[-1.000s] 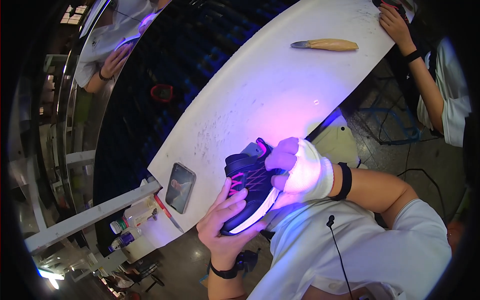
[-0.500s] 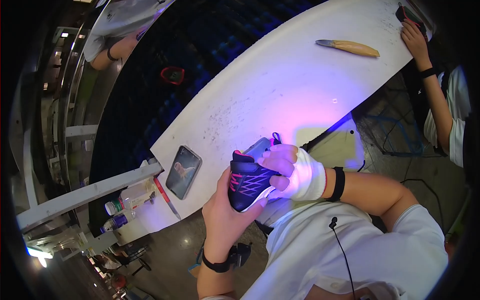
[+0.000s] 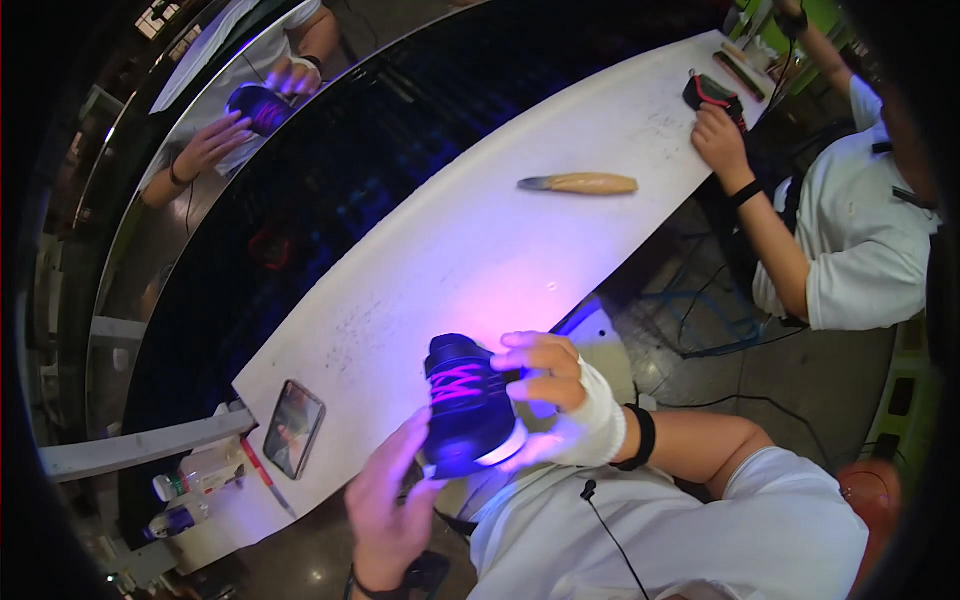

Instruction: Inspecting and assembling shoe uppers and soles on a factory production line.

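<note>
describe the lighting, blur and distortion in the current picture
In the head view, a violet-pink glow washes over the white worktable and pink-laced sneaker; in the head view, the left hand looks slightly blurred; in the head view, straight edges bow and the rim darkens to black.

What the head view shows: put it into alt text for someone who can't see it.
A black shoe with pink laces is held in purple light by a person's right hand, partly wrapped in white, with the left hand at the toe. A white table bears a phone and a tan-handled tool; a co-worker's hand touches a dark, red-trimmed item.
</note>
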A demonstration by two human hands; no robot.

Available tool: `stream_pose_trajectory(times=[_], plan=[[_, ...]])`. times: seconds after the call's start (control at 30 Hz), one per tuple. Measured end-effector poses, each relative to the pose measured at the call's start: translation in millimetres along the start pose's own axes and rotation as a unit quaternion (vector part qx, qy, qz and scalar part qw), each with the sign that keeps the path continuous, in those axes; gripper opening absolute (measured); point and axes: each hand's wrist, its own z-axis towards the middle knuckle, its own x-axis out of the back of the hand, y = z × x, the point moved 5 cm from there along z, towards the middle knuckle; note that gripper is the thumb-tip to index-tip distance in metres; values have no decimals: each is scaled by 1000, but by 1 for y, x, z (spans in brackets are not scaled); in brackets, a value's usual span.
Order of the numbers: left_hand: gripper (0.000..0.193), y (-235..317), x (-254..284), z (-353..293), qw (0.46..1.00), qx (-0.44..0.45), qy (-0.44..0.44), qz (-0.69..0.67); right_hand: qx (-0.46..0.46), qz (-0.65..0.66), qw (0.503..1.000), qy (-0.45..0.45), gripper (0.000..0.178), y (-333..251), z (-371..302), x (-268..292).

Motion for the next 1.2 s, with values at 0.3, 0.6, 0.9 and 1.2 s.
stream_pose_trajectory(times=[0.3,0.6,0.9,1.2], plan=[[40,-32,-95,18,982,-146,120,28,-63,18,980,-190,61,-29,30,36],[46,8,-100,41,959,-229,168,10,-182,141,970,-82,59,9,18,43],[51,15,-105,80,995,-63,65,29,-191,241,951,3,43,34,2,68],[78,-57,-58,55,985,65,-8,-160,-340,-65,922,-173,39,59,10,91]])
